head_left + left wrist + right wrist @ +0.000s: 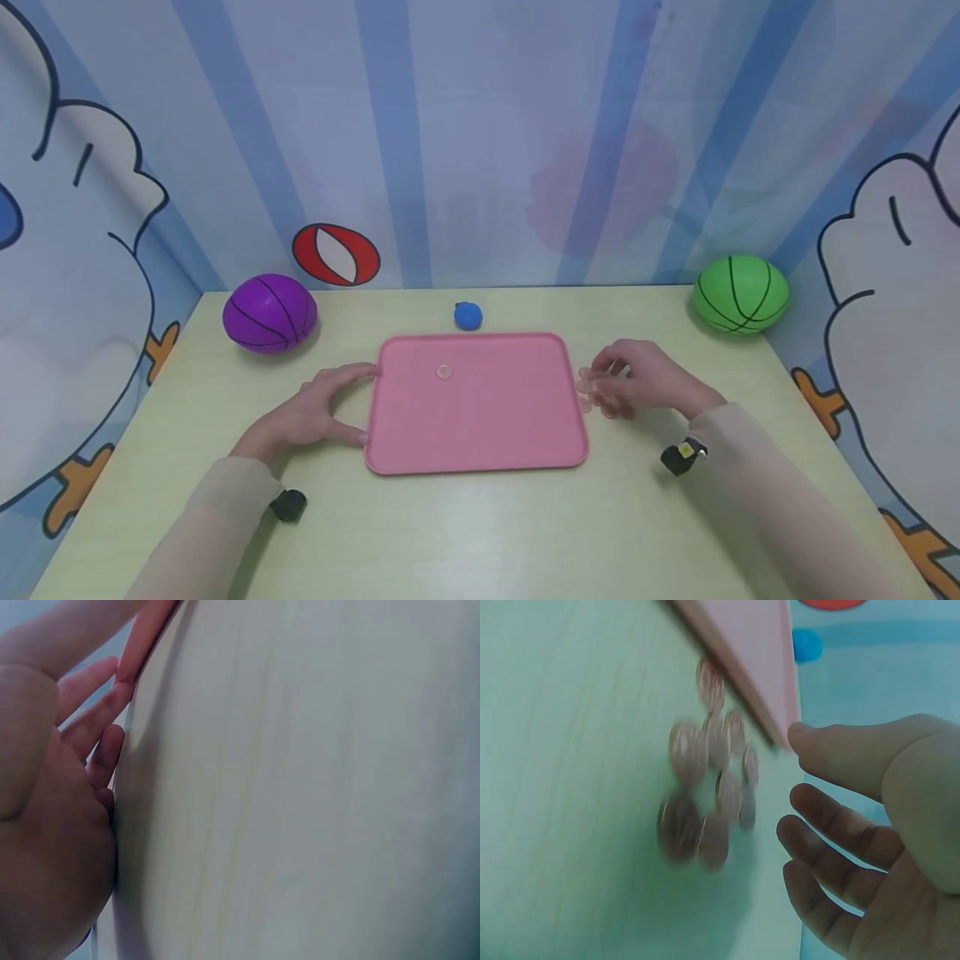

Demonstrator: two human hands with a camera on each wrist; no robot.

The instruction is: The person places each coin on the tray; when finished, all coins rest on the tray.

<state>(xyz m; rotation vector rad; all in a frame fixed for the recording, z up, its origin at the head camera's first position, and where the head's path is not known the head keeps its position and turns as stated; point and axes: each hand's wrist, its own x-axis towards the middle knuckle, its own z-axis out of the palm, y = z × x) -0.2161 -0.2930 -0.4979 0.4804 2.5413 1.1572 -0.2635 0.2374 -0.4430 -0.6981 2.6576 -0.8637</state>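
A pink tray (480, 433) lies on the table, with one coin (444, 372) in its upper left part. My left hand (307, 410) is at the tray's left side, thumb and forefinger spread, their tips at the rim. Just past the tray's right edge lies a group of several coppery coins (688, 754), spread flat on the table. Over them hovers my right hand (648, 375), its fingers bent loosely downward. The right wrist view shows a gap between the thumb (840, 759) and the fingers, with nothing held there.
A purple ball (270, 314) stands at the back left of the table (480, 533), a green ball (741, 294) at the back right. Behind the tray sits a small blue object (468, 316). A printed curtain (480, 150) hangs along the back edge.
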